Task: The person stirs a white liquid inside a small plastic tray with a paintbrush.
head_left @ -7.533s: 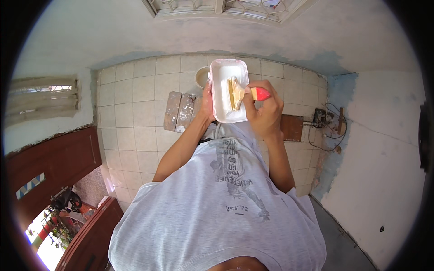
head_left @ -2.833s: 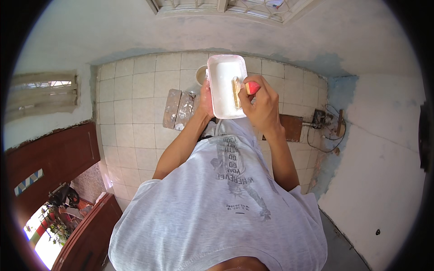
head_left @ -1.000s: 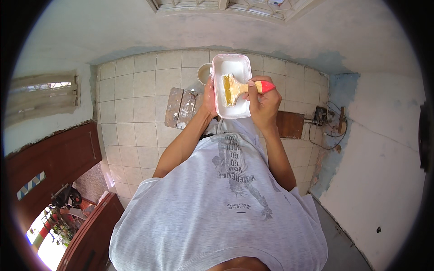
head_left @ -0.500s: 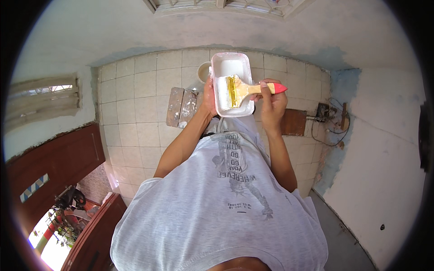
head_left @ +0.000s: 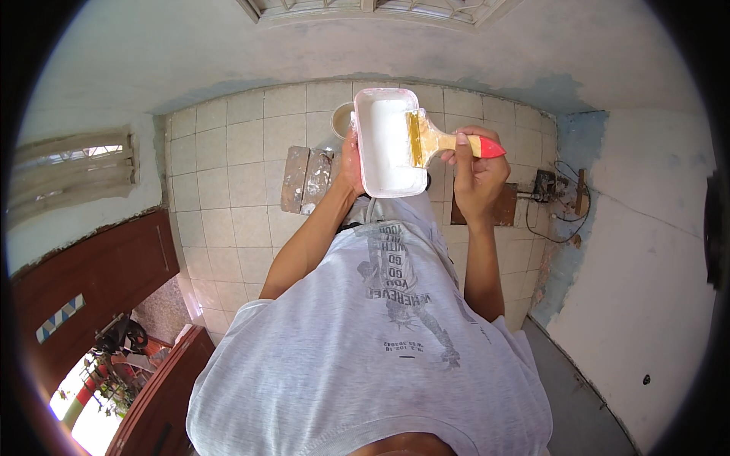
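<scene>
A white rectangular paint tray (head_left: pixel 360 163) with a pinkish rim is held up in front of my chest, with white paint (head_left: pixel 386 148) in it. My left hand (head_left: pixel 351 165) is closed on the tray's left side. My right hand (head_left: pixel 480 175) grips a flat paintbrush (head_left: pixel 435 141) by its wooden, red-tipped handle. The brush's yellow ferrule lies over the tray's right rim. Its bristles point left into the tray, and I cannot make them out against the white paint.
A round bucket (head_left: pixel 342 114) and a paint-spotted wooden stool (head_left: pixel 306 179) stand on the tiled floor beyond my left arm. At the right are a brown board (head_left: pixel 506 205) and a dark device with loose cable (head_left: pixel 546 186). A patchy wall (head_left: pixel 304 53) rises ahead; a red-brown door (head_left: pixel 99 258) is at left.
My right hand has drawn the paintbrush to the right, from the middle of the tray to its right rim. The tray and my left hand have stayed nearly still.
</scene>
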Tool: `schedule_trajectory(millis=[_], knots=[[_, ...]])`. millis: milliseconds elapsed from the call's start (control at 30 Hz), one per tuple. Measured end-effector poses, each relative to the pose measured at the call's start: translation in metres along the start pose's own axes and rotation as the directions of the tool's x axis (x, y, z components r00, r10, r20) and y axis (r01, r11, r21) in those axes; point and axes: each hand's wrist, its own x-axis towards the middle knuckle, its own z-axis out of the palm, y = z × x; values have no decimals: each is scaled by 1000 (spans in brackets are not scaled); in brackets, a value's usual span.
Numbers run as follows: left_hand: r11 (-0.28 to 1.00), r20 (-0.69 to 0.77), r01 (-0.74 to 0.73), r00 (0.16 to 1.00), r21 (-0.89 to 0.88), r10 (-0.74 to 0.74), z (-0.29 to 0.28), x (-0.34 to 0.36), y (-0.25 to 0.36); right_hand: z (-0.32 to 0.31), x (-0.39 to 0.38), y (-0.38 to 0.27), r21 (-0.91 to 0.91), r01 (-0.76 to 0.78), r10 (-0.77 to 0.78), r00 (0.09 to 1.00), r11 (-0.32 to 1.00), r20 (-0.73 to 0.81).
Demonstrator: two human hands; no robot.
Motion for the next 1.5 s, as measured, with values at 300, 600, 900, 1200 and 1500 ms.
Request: schedule_trajectory(millis=[300,600,900,1200,1500], knots=[[999,-73,0,997,45,4,-9,0,-2,24,7,5,-321,302,-276,953,897,125],[995,-62,-32,997,97,38,-10,-2,-2,29,-8,19,-196,145,-131,988,970,86],[999,-66,-10,998,37,13,-14,3,-5,26,-12,34,122,-141,130,987,982,100],[999,25,16,1000,-50,-14,-19,5,-1,21,-22,50,238,-234,225,972,943,67],[997,34,47,998,-67,-44,-23,6,-2,10,-21,56,339,-270,273,961,901,38]])
